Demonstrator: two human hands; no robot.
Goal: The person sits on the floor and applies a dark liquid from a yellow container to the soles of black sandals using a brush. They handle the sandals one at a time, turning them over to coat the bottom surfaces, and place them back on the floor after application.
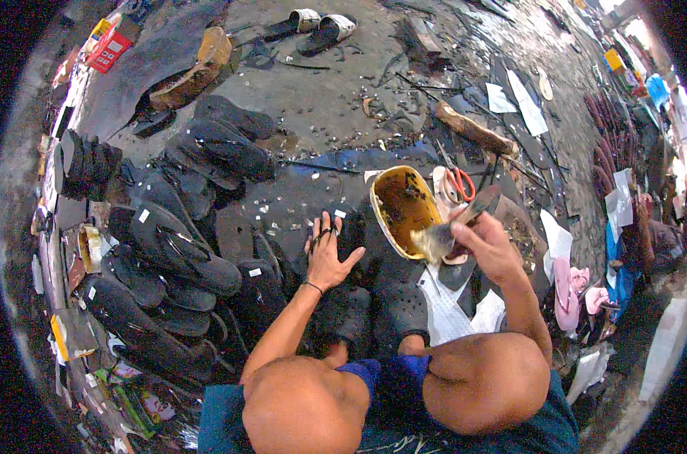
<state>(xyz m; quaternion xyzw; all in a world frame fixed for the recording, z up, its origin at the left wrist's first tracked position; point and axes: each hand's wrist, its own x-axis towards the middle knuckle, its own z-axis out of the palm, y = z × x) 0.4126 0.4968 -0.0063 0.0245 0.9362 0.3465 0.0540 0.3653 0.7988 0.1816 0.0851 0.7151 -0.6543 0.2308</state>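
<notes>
My right hand (485, 246) grips a wide brush; its pale, clumped bristles (432, 242) hang over the near right rim of a tub. That tub (377, 198) is pale yellow and oblong, coated inside with yellow-brown residue with dark bits. The brush's dark handle sticks up past my fingers. Fingers stretched, my left hand (327, 256) lies palm down over a dark surface left of the tub. Thin dark strips cross its fingers, and I cannot make out whether they are bands or straps. Red-handled scissors (460, 184) rest just beyond my right hand.
Black slippers (177, 234) with small white tags are heaped at my left. A wooden block (476, 130) lies beyond the scissors. White paper sheets (451, 303) lie near my right knee, and a pink cloth (569, 291) is farther right. White-strapped slides (334, 32) sit far ahead.
</notes>
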